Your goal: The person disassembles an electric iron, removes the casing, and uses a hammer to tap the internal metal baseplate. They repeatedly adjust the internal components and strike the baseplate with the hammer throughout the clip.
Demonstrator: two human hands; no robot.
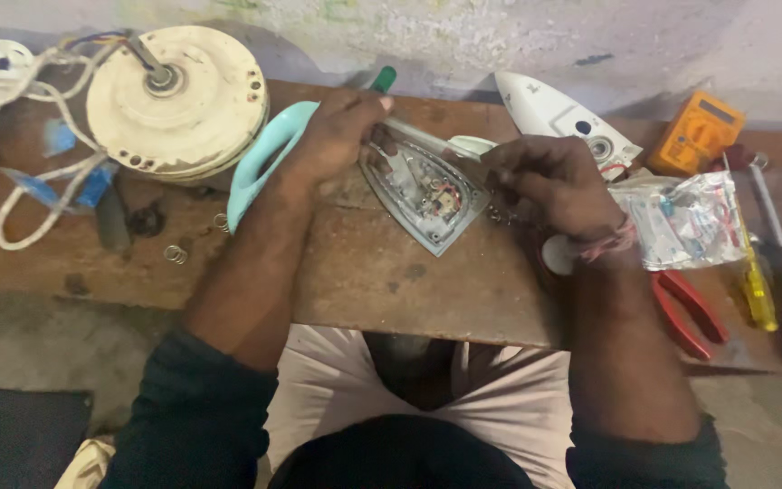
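The left hand (337, 136) is closed in a grip around a green-handled screwdriver (384, 80), its shaft angled down toward the opened base of an electric iron (427, 195). The right hand (558, 186) has its fingers curled together at the iron's right edge, seemingly pinching something small, though what it holds is too tiny to tell. The iron base lies tilted at the middle of a worn wooden table (391, 281), its wiring and terminals exposed. Just left of the left hand lies the iron's pale turquoise handle (260, 163), and beyond the right hand lies a white iron cover (558, 118). Further left sit a round cream fan motor (178, 100) with white cables, and a few loose springs (176, 254). To the right are a clear plastic packet of parts (685, 222), red-handled pliers (691, 312), a yellow screwdriver (758, 290) and an orange multimeter (697, 131). Judging by the setup, the screwdriver tip could slip off and nick the exposed wires, because the base is tilted and only lightly steadied; small parts could also roll off the table edge.
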